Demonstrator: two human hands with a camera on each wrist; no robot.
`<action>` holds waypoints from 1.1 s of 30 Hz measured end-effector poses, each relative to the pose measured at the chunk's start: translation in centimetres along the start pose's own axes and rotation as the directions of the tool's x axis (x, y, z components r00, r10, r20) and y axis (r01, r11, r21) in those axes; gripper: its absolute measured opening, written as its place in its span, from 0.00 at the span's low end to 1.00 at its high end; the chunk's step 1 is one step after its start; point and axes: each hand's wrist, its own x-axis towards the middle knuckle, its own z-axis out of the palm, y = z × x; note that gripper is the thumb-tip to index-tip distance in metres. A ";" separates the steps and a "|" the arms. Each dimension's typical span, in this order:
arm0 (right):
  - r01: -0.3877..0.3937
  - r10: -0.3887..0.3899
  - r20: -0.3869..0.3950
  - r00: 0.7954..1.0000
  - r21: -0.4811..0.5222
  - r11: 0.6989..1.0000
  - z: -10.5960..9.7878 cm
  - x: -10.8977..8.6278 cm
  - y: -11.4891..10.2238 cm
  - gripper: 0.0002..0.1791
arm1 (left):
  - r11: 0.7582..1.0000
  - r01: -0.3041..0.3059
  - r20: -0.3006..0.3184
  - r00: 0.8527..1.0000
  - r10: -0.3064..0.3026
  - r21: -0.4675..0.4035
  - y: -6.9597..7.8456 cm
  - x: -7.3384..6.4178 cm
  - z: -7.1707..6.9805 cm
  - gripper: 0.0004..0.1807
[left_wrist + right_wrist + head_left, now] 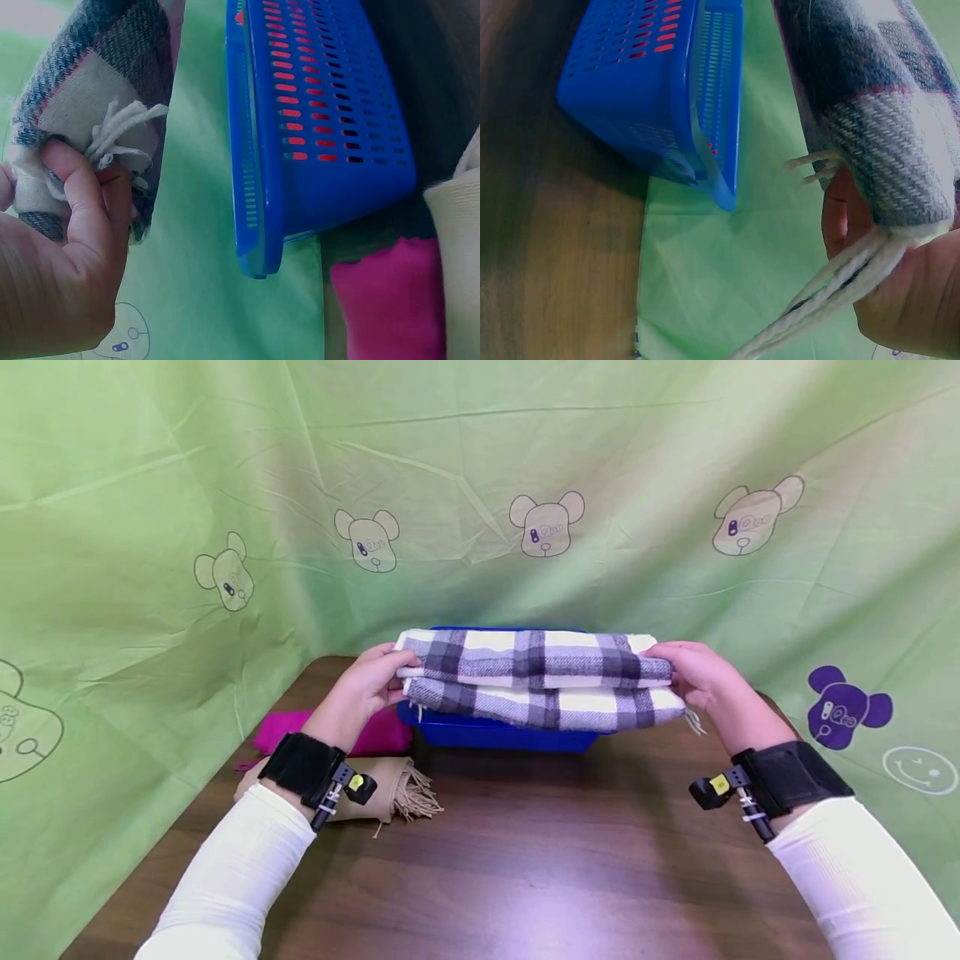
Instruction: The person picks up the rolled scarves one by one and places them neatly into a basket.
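Note:
A folded plaid scarf [536,681] in white, grey and black, with white fringe at its ends, is held up between both hands. My left hand [372,679] pinches its left end, and in the left wrist view the fingers [79,187] curl into the cloth beside the fringe. At the other end my right hand [697,675] grips the scarf, thumb on top; the right wrist view shows the fringe [817,296] hanging past the palm. Behind and below the scarf stands a blue plastic basket [510,733], mostly covered by it in the head view. Red shows through the basket's slots.
Left of the basket lies a folded magenta cloth [382,732]. Nearer, partly behind my left wrist, is a beige fringed scarf [386,781]. All of it rests on a brown wooden table [525,860], with a green printed curtain [465,460] behind and at the sides.

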 end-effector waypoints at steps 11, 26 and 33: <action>0.030 -0.030 -0.031 0.999 -0.011 0.999 0.2 1.4 -0.1 0.14 | 0.999 -0.029 -0.036 0.999 0.031 0.036 0.1 1.3 0.2 0.07; 0.053 -0.050 -0.110 0.993 0.025 0.998 1.1 2.8 -0.8 0.12 | 0.997 -0.053 -0.083 0.995 0.058 0.053 0.7 3.5 0.3 0.09; 0.069 -0.070 -0.142 0.987 -0.014 0.998 1.5 3.7 -1.0 0.02 | 0.997 -0.057 -0.092 0.994 0.062 0.060 0.7 4.3 0.0 0.10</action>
